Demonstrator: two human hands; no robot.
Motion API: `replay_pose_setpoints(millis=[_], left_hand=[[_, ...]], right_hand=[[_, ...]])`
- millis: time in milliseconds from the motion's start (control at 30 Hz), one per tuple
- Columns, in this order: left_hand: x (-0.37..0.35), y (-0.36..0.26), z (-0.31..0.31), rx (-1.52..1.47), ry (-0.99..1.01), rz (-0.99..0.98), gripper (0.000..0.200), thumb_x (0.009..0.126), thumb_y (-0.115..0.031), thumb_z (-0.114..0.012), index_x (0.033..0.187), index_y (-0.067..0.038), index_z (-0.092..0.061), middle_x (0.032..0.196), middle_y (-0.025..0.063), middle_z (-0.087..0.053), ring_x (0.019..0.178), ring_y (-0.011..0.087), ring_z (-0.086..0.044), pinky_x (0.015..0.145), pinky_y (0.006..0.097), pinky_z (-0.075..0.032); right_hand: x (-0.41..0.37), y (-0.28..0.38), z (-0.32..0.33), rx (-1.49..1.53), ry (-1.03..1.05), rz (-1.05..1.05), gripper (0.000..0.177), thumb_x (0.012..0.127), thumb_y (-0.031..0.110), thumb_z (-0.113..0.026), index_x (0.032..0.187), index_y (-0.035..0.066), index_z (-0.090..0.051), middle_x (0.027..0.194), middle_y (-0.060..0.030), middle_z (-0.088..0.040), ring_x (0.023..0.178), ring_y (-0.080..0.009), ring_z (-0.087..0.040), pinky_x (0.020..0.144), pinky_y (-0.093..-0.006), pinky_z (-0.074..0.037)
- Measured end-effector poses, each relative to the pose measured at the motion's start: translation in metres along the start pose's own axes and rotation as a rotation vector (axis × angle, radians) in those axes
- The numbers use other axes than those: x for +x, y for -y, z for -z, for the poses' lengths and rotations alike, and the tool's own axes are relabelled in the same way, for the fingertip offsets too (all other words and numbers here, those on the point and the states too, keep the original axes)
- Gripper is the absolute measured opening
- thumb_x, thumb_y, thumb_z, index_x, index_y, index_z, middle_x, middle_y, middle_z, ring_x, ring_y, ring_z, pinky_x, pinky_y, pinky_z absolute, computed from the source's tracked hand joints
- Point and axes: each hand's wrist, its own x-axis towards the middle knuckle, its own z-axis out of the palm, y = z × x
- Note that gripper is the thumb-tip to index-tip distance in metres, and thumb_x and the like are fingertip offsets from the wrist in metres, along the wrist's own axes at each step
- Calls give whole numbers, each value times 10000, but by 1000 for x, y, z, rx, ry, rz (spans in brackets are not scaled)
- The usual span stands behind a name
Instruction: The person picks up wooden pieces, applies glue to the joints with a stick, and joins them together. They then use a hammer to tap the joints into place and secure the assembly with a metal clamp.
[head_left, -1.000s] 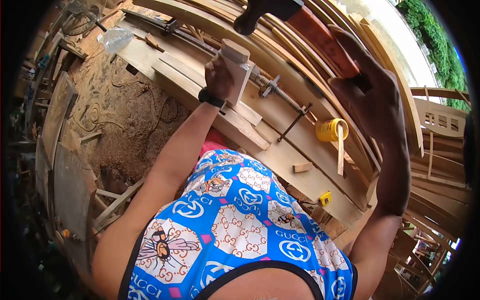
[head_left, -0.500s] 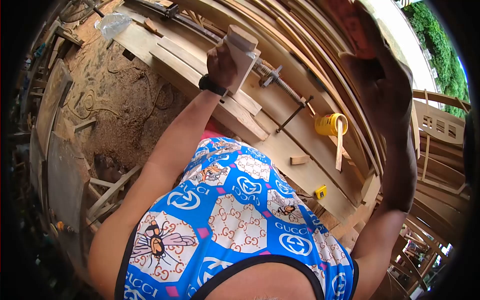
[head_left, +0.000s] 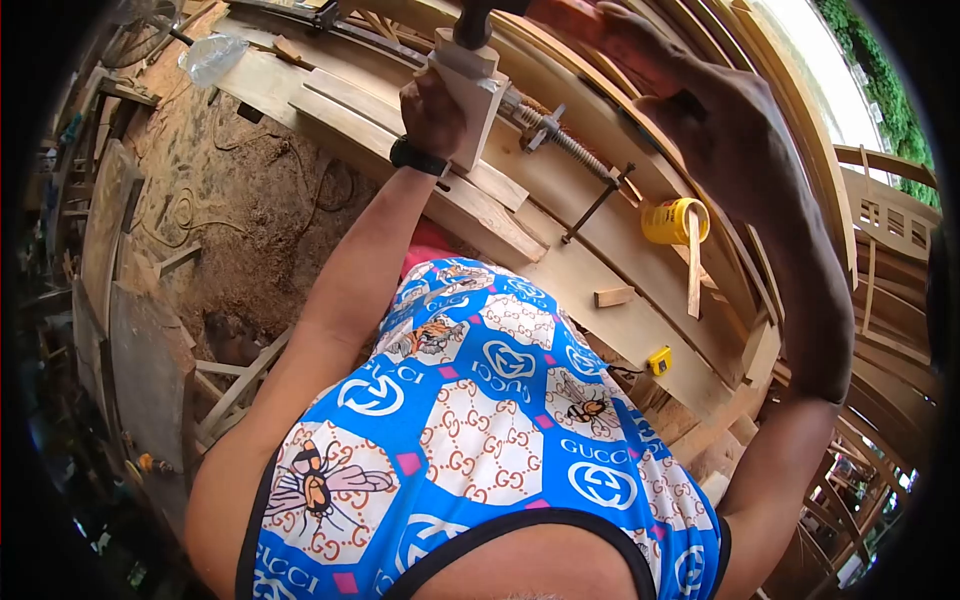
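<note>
My left hand point(head_left: 432, 115) is wrapped around the side of a pale wooden block point(head_left: 480, 115), which stands up over the bench. A dark watch sits on that wrist. My right hand point(head_left: 680, 75) grips the reddish handle of a hammer, raised at the upper right of the block. The dark hammer head point(head_left: 473, 25) is at the block's upper end and appears to touch it. Part of the hammer is cut off by the top edge of the view. Just right of the block lies a threaded bar clamp point(head_left: 550, 135).
Long boards point(head_left: 350, 115) lie along the bench. To the right are a yellow tub point(head_left: 665, 222) with a wooden stick point(head_left: 693, 265), a small wood offcut point(head_left: 614, 297) and a yellow tape measure point(head_left: 659, 360). Sawdust point(head_left: 270, 230) covers the ground at left.
My right hand has swung left, bringing the hammer from the upper right down onto the block's upper end. My left hand keeps its hold on the block.
</note>
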Motion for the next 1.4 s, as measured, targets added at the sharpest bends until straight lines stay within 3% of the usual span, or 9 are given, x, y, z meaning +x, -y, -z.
replay_pose_setpoints(millis=[133, 167, 300, 567, 833, 900, 1067, 1233, 1400], left_hand=[[-1, -4, -4, -98, -4, 95, 793, 1074, -608, -215, 831, 12, -647, 668, 150, -644, 634, 358, -650, 612, 456, -482], [-2, -3, -2, -95, -8, 103, 793, 1074, -608, -215, 831, 12, -647, 668, 150, -644, 634, 358, -650, 612, 456, -482], [-3, 4, -1, -21, 54, 70, 842, 1060, -654, -199, 852, 19, -661, 667, 130, -649, 627, 306, -648, 610, 449, -482], [-14, 17, -7, -100, 35, 106, 914, 1024, -734, -191, 843, 18, -678, 642, 105, -648, 611, 256, -647, 588, 442, -479], [-23, -1, -16, -686, 142, 515, 481, 1057, -424, -529, 1221, 12, -650, 1000, 166, -724, 839, 243, -692, 706, 359, -559], [-28, 2, -10, -710, 211, 457, 536, 1070, -537, -471, 1131, -33, -643, 950, 39, -684, 820, 109, -620, 718, 294, -525], [-30, -4, 22, -520, 191, 320, 565, 1051, -590, -472, 959, -54, -626, 889, 26, -625, 809, 95, -559, 752, 278, -476], [-18, 33, 53, -262, 690, 1551, 851, 900, -844, -400, 1019, -44, -666, 836, 90, -691, 662, 200, -632, 616, 324, -526], [-8, 40, 30, -375, 1018, 1758, 830, 918, -793, -410, 1090, -26, -679, 910, 137, -731, 819, 265, -727, 698, 341, -606]], right_hand=[[-11, -5, -1, 173, -168, -175, 618, 902, 16, -722, 1467, 209, -564, 1053, -146, -762, 868, -326, -743, 764, -368, -573], [-1, -7, -3, 268, -296, 77, 664, 890, 35, -739, 1490, 238, -541, 990, -179, -735, 784, -315, -723, 717, -366, -558], [-9, -1, -1, 25, 36, -32, 715, 896, 22, -733, 1529, 255, -495, 916, -204, -709, 715, -204, -689, 696, -351, -542], [-22, -12, -11, 138, -172, -19, 621, 900, 43, -720, 1474, 218, -560, 857, -167, -713, 666, -291, -677, 668, -376, -557], [-49, 8, -5, 166, -210, -28, 670, 792, -8, -721, 1435, 108, -576, 801, -179, -646, 646, -354, -636, 594, -412, -510], [-54, 24, -1, 71, -148, -149, 704, 799, 36, -764, 1444, 247, -577, 750, -156, -635, 637, -365, -643, 571, -453, -493], [-80, 30, -36, 125, -395, -325, 604, 771, 43, -797, 1349, 71, -623, 784, -148, -686, 647, -329, -666, 613, -419, -507], [-140, 56, -127, 567, -466, -897, 348, 787, 38, -769, 1127, 3, -703, 697, -86, -641, 575, -149, -554, 576, -321, -471], [-177, 103, -191, 438, -484, -1114, 279, 813, 93, -771, 1066, -14, -723, 600, -32, -585, 495, -116, -532, 491, -295, -413]])
